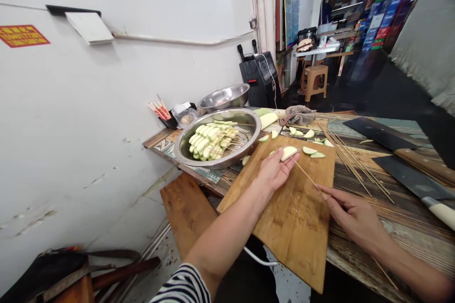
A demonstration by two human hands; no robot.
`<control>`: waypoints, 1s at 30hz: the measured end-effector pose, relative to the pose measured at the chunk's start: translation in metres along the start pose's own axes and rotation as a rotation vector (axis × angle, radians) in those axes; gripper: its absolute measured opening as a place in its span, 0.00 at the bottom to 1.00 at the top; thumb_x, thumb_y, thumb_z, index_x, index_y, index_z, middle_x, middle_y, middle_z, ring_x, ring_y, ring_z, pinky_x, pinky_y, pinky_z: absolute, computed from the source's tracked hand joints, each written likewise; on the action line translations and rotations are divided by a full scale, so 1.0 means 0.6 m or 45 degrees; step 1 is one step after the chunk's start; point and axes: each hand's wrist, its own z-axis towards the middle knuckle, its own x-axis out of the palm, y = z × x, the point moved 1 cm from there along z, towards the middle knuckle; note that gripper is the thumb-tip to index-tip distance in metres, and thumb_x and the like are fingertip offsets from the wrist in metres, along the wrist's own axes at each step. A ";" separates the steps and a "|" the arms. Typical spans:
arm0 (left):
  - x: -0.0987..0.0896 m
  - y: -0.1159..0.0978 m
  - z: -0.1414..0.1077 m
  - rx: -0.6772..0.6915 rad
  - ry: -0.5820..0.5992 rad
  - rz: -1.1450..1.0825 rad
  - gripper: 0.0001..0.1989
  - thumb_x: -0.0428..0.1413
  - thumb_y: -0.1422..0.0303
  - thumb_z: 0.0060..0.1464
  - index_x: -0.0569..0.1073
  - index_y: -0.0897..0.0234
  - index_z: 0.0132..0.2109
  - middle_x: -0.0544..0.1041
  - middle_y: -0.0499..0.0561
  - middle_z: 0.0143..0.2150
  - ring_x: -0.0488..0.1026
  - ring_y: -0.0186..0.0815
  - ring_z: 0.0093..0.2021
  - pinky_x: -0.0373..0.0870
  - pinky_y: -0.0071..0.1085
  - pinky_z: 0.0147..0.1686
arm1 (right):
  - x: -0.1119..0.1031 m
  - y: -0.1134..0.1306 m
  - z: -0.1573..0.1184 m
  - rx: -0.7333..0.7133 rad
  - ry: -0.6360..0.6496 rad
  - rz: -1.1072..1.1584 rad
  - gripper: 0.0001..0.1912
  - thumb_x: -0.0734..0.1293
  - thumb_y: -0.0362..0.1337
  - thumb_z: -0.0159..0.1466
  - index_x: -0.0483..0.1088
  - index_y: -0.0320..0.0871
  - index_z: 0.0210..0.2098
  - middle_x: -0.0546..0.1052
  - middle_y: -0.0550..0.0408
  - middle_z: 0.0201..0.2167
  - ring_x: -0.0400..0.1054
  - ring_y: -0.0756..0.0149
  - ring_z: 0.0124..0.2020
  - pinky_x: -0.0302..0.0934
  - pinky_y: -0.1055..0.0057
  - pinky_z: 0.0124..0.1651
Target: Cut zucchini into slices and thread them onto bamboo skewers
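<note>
My left hand (pixel 275 168) is closed on a pale green-edged zucchini slice (pixel 289 152) above the wooden cutting board (pixel 284 213). Between the thumb and fingers of my right hand (pixel 350 215) is a thin wooden skewer (pixel 305 173), slanting up to the left. Its far tip meets the slice; whether it has gone in I cannot tell. Loose half-round slices (pixel 310 150) lie on the board just right of my left hand. To the left, a steel bowl (pixel 183 156) holds many skewered slices (pixel 209 139).
Bare skewers (pixel 350 161) lie right of the board, beside two cleavers (pixel 408 175) with dark blades. Behind are a grey cloth (pixel 297 115), more zucchini pieces (pixel 268 120) and a second steel bowl (pixel 225 97). A black speaker (pixel 261 75) stands by the wall.
</note>
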 end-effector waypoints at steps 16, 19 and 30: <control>-0.002 0.002 -0.001 0.031 0.101 0.117 0.06 0.47 0.76 0.62 0.67 0.71 0.38 0.78 0.59 0.37 0.79 0.44 0.41 0.73 0.45 0.49 | 0.009 0.005 0.000 0.157 0.130 0.188 0.27 0.62 0.55 0.59 0.75 0.39 0.44 0.67 0.58 0.15 0.59 0.67 0.17 0.51 0.72 0.19; 0.002 0.001 -0.002 0.035 0.067 0.161 0.05 0.48 0.76 0.62 0.67 0.71 0.37 0.77 0.58 0.36 0.79 0.44 0.39 0.71 0.49 0.50 | 0.013 0.016 0.008 0.229 0.128 0.278 0.27 0.65 0.56 0.56 0.72 0.40 0.42 0.61 0.63 0.13 0.51 0.72 0.14 0.44 0.74 0.18; 0.004 -0.017 0.001 0.071 0.082 0.029 0.04 0.51 0.77 0.60 0.66 0.68 0.35 0.74 0.52 0.32 0.79 0.42 0.38 0.70 0.49 0.50 | 0.025 0.071 0.035 0.228 0.062 0.230 0.27 0.67 0.59 0.55 0.70 0.39 0.34 0.63 0.62 0.14 0.51 0.74 0.13 0.45 0.76 0.14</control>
